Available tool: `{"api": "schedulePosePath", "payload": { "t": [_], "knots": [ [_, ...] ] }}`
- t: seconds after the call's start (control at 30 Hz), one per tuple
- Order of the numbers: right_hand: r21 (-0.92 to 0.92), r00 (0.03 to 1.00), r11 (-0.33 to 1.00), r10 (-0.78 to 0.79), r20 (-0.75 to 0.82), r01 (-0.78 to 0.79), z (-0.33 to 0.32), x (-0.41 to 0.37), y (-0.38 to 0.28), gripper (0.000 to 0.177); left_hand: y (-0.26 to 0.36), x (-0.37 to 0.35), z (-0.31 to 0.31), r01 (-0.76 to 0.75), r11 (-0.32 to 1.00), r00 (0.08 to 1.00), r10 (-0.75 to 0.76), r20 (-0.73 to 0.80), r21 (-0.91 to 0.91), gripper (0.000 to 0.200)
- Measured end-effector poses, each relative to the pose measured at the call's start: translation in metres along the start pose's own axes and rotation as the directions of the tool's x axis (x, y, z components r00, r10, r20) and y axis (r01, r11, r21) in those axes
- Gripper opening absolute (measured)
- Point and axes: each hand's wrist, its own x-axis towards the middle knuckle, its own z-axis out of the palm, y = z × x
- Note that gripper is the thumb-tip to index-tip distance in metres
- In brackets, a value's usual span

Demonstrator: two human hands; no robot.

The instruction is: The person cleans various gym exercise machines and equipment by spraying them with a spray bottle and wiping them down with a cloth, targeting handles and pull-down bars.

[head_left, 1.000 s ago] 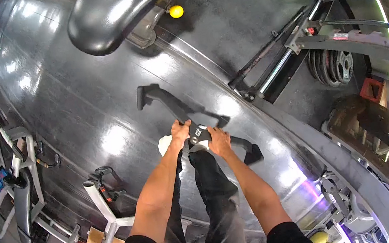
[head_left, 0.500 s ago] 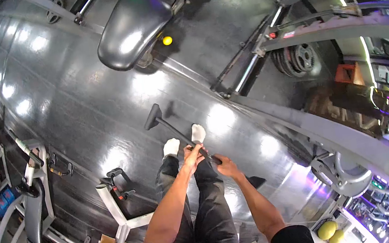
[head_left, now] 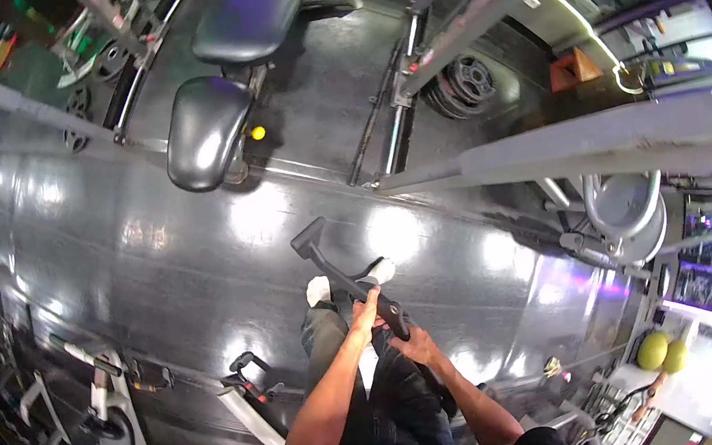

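Note:
A black lat pulldown bar (head_left: 330, 262) with a T-shaped grip at its far end is held slantwise in front of my legs, above the floor. My left hand (head_left: 364, 314) is closed around its shaft. Just above my right hand (head_left: 416, 347) is the bar's wider middle part, with a small hole in it. The fingers of my right hand are curled on the bar below that part, and the bar's near end is hidden. My feet in white socks (head_left: 318, 291) stand on the dark floor beneath.
Ahead stands a black padded bench (head_left: 207, 134) with a yellow knob (head_left: 258, 133). A grey frame beam (head_left: 600, 143) crosses on the right, with weight plates (head_left: 468, 84) beyond it. Machine parts (head_left: 250, 410) stand at lower left. Two yellow-green balls (head_left: 653, 351) lie at lower right.
My view has turned, so the bench appears lower and further left. The bar's T-shaped end has shifted right and looks larger. Both hands stay on the bar, with the right closer beneath its middle part.

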Motion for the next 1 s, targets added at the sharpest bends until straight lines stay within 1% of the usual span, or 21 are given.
{"api": "schedulePosePath", "payload": {
  "t": [0.07,0.13,0.17,0.2,0.23,0.3,0.33,0.4,0.47,0.5,0.53,0.6,0.63,0.67,0.73,0.77,0.8,0.87,0.9,0.93,1.0],
  "knots": [
    [0.027,0.996,0.999,-0.031,-0.084,0.034,0.008,-0.012,0.012,0.049,-0.004,-0.001,0.005,0.009,0.999,1.000,-0.010,0.020,0.040,0.057],
    [0.047,0.983,0.996,-0.060,-0.172,0.069,0.009,-0.021,0.024,0.047,-0.008,0.002,0.009,0.063,0.995,0.979,-0.077,0.189,0.079,0.054],
    [0.178,0.996,0.984,0.033,-0.087,-0.017,0.007,-0.023,0.028,0.042,-0.006,0.003,0.016,0.053,0.993,0.977,-0.074,0.201,0.107,0.054],
    [0.301,0.993,0.947,0.114,0.015,-0.113,0.006,-0.027,0.032,0.038,-0.008,0.003,0.024,0.074,0.982,0.985,-0.099,0.141,0.175,0.053],
    [0.326,0.993,0.939,0.118,-0.001,-0.112,0.005,-0.031,0.037,0.038,-0.012,0.001,0.030,0.100,0.965,0.990,-0.121,0.075,0.242,0.051],
    [0.383,0.990,0.913,0.122,0.069,-0.139,0.003,-0.038,0.048,0.026,-0.015,0.000,0.041,0.108,0.948,0.982,-0.148,0.115,0.299,0.054],
    [0.407,0.991,0.903,0.123,0.057,-0.136,0.007,-0.042,0.058,0.026,-0.017,-0.003,0.046,0.117,0.937,0.974,-0.173,0.148,0.330,0.057],
    [0.601,0.999,0.799,0.052,-0.015,-0.033,0.018,-0.046,0.075,0.025,-0.024,-0.007,0.057,0.114,0.904,0.967,-0.196,0.161,0.411,0.059],
    [0.620,0.998,0.784,0.060,-0.034,-0.026,0.018,-0.053,0.085,0.022,-0.029,-0.011,0.070,0.110,0.850,0.955,-0.235,0.183,0.514,0.063],
    [0.619,0.997,0.785,0.067,-0.030,-0.034,0.016,-0.058,0.087,0.019,-0.031,-0.016,0.075,0.078,0.839,0.936,-0.248,0.251,0.538,0.066],
    [0.641,0.997,0.768,0.066,-0.046,-0.021,0.013,-0.062,0.090,0.019,-0.034,-0.021,0.082,0.058,0.817,0.928,-0.256,0.270,0.574,0.065],
    [0.696,0.989,0.718,0.123,-0.082,-0.031,0.006,-0.069,0.095,0.016,-0.040,-0.031,0.095,0.043,0.751,0.909,-0.303,0.286,0.659,0.059],
    [0.761,0.969,0.649,0.188,-0.158,-0.001,0.009,-0.069,0.096,0.014,-0.041,-0.039,0.099,0.037,0.735,0.864,-0.364,0.349,0.677,0.060],
    [0.778,0.966,0.629,0.192,-0.171,0.012,0.006,-0.068,0.100,0.014,-0.031,-0.072,0.112,-0.021,0.739,0.853,-0.338,0.398,0.673,0.058],
    [0.736,0.959,0.677,0.202,-0.198,0.009,0.003,-0.068,0.112,0.018,-0.045,-0.069,0.116,-0.001,0.685,0.818,-0.418,0.394,0.729,0.054],
    [0.692,0.947,0.721,0.194,-0.255,0.039,0.002,-0.064,0.116,0.027,-0.047,-0.075,0.122,-0.016,0.679,0.806,-0.425,0.411,0.734,0.049],
    [0.708,0.943,0.705,0.207,-0.259,0.040,0.002,-0.063,0.122,0.027,-0.054,-0.075,0.127,-0.014,0.661,0.803,-0.440,0.402,0.751,0.049],
    [0.661,0.867,0.736,0.226,-0.444,0.146,0.001,-0.059,0.125,0.036,-0.064,-0.082,0.135,-0.195,0.688,0.816,-0.282,0.505,0.699,0.060],
    [0.626,0.813,0.752,0.224,-0.537,0.206,-0.002,-0.059,0.125,0.037,-0.062,-0.084,0.142,-0.145,0.674,0.809,-0.341,0.479,0.724,0.047],
    [0.640,0.809,0.740,0.240,-0.536,0.204,-0.006,-0.058,0.124,0.037,-0.061,-0.080,0.153,-0.140,0.659,0.807,-0.356,0.470,0.739,0.047],
    [0.621,0.733,0.742,0.272,-0.623,0.253,-0.024,-0.063,0.116,0.041,-0.067,-0.066,0.168,-0.261,0.589,0.831,-0.266,0.489,0.765,0.049]
  ]
}}
